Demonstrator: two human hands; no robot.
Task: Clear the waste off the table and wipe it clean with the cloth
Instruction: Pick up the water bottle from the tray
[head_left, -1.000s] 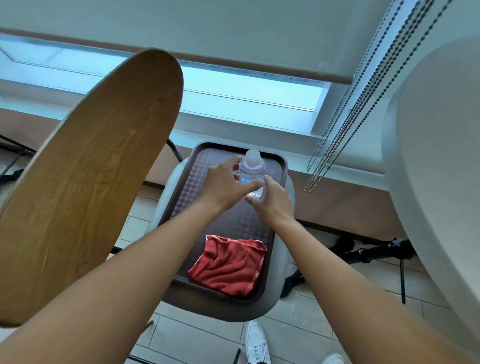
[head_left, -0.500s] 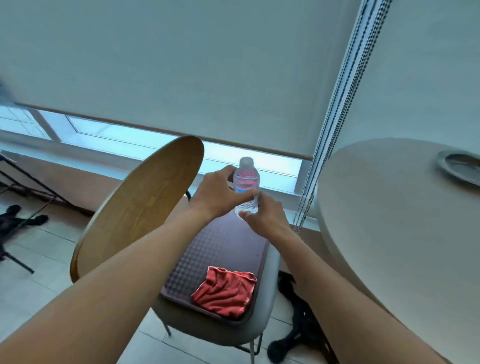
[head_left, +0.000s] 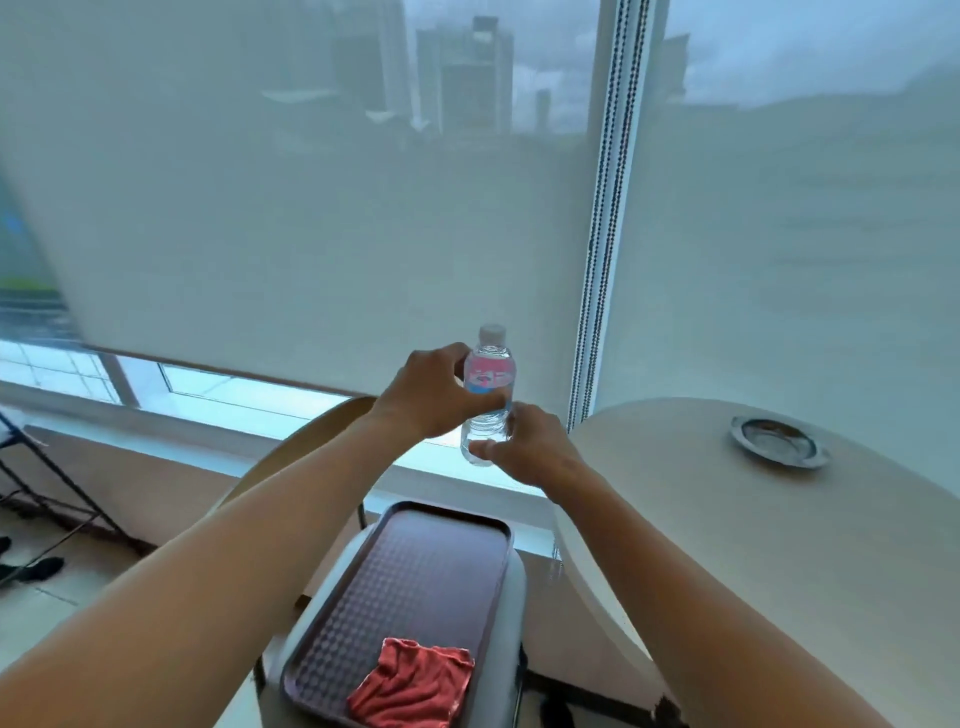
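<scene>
A small clear plastic water bottle with a white cap and a pink-and-blue label (head_left: 488, 387) is held upright in the air by both hands, above the far end of a dark brown textured plastic tray (head_left: 415, 582) that lies on a grey chair seat (head_left: 511, 623). The left hand (head_left: 434, 392) is wrapped round the labelled upper body from the left, thumb across the front; its grip is closed on the bottle. The right hand (head_left: 524, 449) pinches the lower body near the base from the right and a little below, so its grip too is closed on the bottle. The bottle's long axis runs nearly vertical, cap pointing up, base pointing down toward the tray.

The relation that matters is sideways: the round pale cream desk (head_left: 727, 545) lies to the right of the bottle and lower, with its near rim just beside the right forearm. The right hand is judged the nearer to the desk, the left the nearer to the tray. A shallow round metal dish (head_left: 776, 440) sits on the far part of the desk, well apart from both hands.

A crumpled red cloth (head_left: 415, 686) lies at the near end of the tray, untouched. Wiping is judged not yet begun.
</scene>
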